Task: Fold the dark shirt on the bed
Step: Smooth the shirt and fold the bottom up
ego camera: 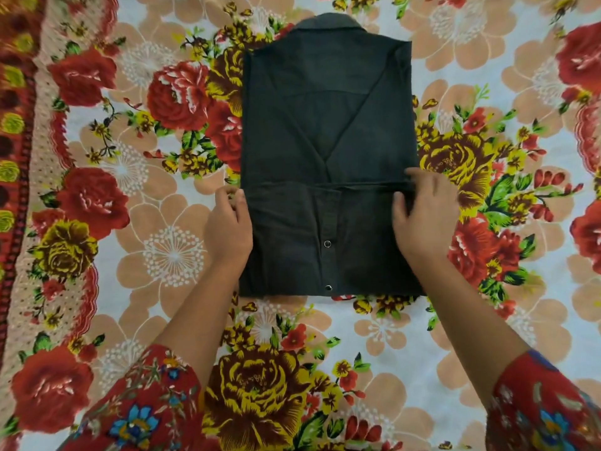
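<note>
Fingers (419, 177) and thumb of the right hand (426, 219), curled, pinch the right end of the upturned flap's edge on the dark shirt (325, 135). The left hand (227, 226) curls round the same edge at the shirt's left side. The shirt lies flat in a folded rectangle, collar (328, 22) at its far end and two snap buttons (327, 244) on the flap. The floral bedsheet (130, 255) surrounds it.

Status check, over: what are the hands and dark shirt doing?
Left hand grips left edge of dark grey snap-button shirt; right hand pinches its folded-up hem. Sides folded in, lying flat. Only floral bedsheet around it.
</note>
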